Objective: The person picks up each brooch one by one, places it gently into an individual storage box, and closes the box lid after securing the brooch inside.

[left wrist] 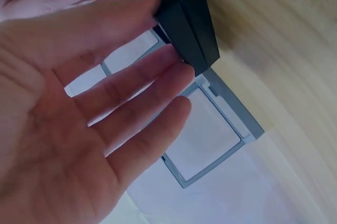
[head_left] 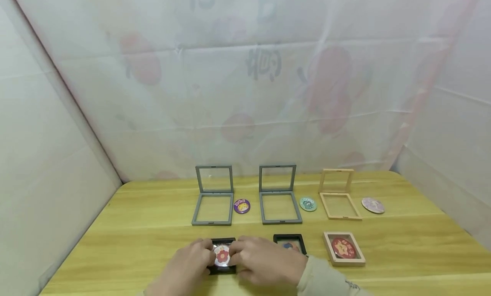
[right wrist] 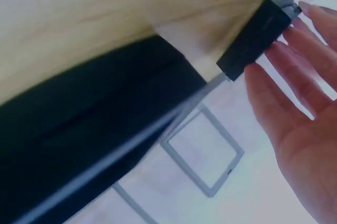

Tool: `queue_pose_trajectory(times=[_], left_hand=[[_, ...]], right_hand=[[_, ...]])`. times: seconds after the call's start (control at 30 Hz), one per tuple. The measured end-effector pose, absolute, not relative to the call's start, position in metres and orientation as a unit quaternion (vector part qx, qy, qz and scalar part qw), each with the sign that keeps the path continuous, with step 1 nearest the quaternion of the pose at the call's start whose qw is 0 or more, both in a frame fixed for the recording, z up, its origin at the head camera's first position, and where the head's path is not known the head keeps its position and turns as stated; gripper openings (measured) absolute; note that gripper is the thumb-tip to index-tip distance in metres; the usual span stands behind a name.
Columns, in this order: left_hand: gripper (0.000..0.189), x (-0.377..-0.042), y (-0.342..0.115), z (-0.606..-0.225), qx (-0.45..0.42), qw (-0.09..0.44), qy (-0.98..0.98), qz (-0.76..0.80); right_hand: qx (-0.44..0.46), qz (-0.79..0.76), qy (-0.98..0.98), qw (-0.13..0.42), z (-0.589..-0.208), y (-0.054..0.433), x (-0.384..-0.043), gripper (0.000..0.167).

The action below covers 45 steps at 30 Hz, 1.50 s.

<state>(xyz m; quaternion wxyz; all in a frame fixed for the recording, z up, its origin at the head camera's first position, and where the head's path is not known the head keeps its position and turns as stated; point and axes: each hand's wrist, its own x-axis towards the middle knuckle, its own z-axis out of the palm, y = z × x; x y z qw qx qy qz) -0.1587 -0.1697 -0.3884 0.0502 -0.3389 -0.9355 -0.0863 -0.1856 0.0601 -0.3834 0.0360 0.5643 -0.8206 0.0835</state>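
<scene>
A black square display frame [head_left: 223, 270] lies near the table's front edge, with a white round badge bearing a red flower [head_left: 222, 256] in its middle. My left hand [head_left: 192, 259] grips the frame's left side, thumb and fingertips at its edge. From the right, my right hand [head_left: 264, 259] holds the opposite side and covers part of it. In the left wrist view, the thumb overlaps the black frame [left wrist: 197, 29] while the other fingers extend along its side. The right wrist view has fingertips against the frame's dark side [right wrist: 258, 37].
Behind stand two grey frames [head_left: 212, 223] [head_left: 281, 222] and a beige one [head_left: 341, 218], lids raised, with purple [head_left: 242, 206], green [head_left: 308, 204] and lilac [head_left: 373, 205] badges beside them. At right sit another black frame [head_left: 287, 236] and a beige frame [head_left: 347, 263] with a red badge.
</scene>
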Motion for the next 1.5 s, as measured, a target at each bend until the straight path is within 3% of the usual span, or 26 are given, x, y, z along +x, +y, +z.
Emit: queue_pose_trajectory(times=[0.27,0.4,0.67,0.9,1.5], left_hand=[[0.024,-0.164,-0.164,-0.379,-0.36,0.178,-0.912,-0.081],[0.03,-0.169,-0.159,-0.375,-0.351,0.208,-0.908,-0.093],[0.03,-0.177,-0.15,-0.374,-0.347,0.227,-0.903,-0.112],[0.027,-0.178,-0.142,-0.372,-0.313,0.208,-0.916,-0.142],[0.031,-0.19,-0.12,-0.363,-0.327,0.187,-0.914,-0.15]], right_hand=[[0.487,0.15,-0.86,0.019,-0.367,0.087,-0.193,0.026],[0.456,0.165,-0.874,0.03,-0.36,0.102,-0.202,0.026],[0.416,0.168,-0.892,0.053,-0.356,0.134,-0.215,0.026],[0.384,0.172,-0.903,0.091,-0.354,0.151,-0.222,0.024],[0.317,0.169,-0.925,0.123,-0.365,0.181,-0.239,0.021]])
